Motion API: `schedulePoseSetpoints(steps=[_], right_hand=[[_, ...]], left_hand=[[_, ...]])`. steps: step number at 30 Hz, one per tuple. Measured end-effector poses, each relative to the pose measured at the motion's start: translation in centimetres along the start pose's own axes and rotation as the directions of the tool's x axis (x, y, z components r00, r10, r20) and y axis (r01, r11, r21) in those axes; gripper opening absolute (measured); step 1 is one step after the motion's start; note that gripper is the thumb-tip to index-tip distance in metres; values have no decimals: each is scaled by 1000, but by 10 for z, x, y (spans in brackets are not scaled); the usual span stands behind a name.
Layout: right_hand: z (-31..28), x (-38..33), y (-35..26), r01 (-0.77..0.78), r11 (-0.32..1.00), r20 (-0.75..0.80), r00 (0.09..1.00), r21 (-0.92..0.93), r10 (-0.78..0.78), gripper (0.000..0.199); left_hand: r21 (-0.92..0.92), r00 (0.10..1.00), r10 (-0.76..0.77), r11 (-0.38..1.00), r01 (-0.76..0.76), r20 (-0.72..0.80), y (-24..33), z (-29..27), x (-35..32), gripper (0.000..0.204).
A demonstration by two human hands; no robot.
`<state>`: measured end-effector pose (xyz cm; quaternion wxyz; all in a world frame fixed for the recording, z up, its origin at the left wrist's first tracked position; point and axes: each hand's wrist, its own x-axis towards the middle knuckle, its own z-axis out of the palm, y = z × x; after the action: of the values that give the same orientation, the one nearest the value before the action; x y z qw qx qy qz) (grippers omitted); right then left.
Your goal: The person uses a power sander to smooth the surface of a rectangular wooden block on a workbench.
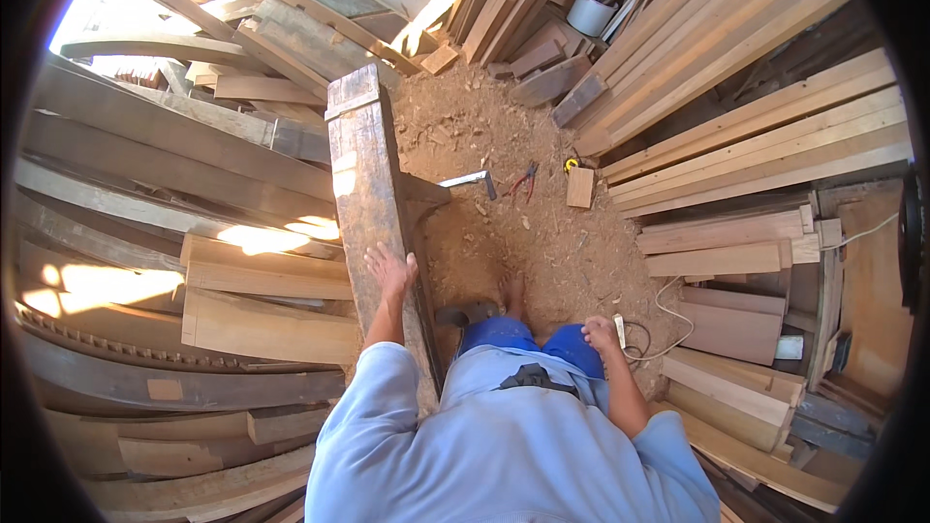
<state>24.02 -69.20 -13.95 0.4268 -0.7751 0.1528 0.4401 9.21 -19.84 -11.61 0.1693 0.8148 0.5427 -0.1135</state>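
Observation:
My left hand (391,271) lies flat with spread fingers on the worn top of a long, narrow wooden bench (360,160). Over my right thigh, my right hand (601,332) is curled closed; whether anything sits inside the fingers is hidden. Just right of it, a small white object (620,331) is near a looped cable (668,305). Beyond the bench's side, a hammer (470,179) with a shiny handle shows. Pliers with red handles (524,182), a yellow and black tape measure (572,166) and a short wooden block (580,188) lie on the sawdust floor.
Stacked planks (262,320) crowd the bench's left side. More timber (765,150) lines the right, and long boards (717,29) lean at the far right. A white bucket (589,14) stands at the back. Sawdust and shavings cover the floor (552,252).

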Motion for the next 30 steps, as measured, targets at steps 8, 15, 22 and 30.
schedulePoseSetpoints(steps=[8, 15, 22, 30], right_hand=[[12, 38, -61, 34, 973, 90, 996, -228, -13, 21], [-16, 136, -67, 112, 853, 110, 992, -510, -65, 20], [-7, 238, -104, 338, 507, 275, 941, -793, -197, 23], [67, 289, -170, 210, 803, 255, 964, -558, -76, 17]], left_hand=[[-52, 997, 48, 998, -44, 68, 35, -14, 99, 93], [-6, 998, 35, 999, -34, 62, 41, -21, 136, 94], [90, 944, 187, 982, -169, -270, 59, -3, 199, 96], [207, 939, 156, 974, -95, -306, 80, -27, 215, 98]])
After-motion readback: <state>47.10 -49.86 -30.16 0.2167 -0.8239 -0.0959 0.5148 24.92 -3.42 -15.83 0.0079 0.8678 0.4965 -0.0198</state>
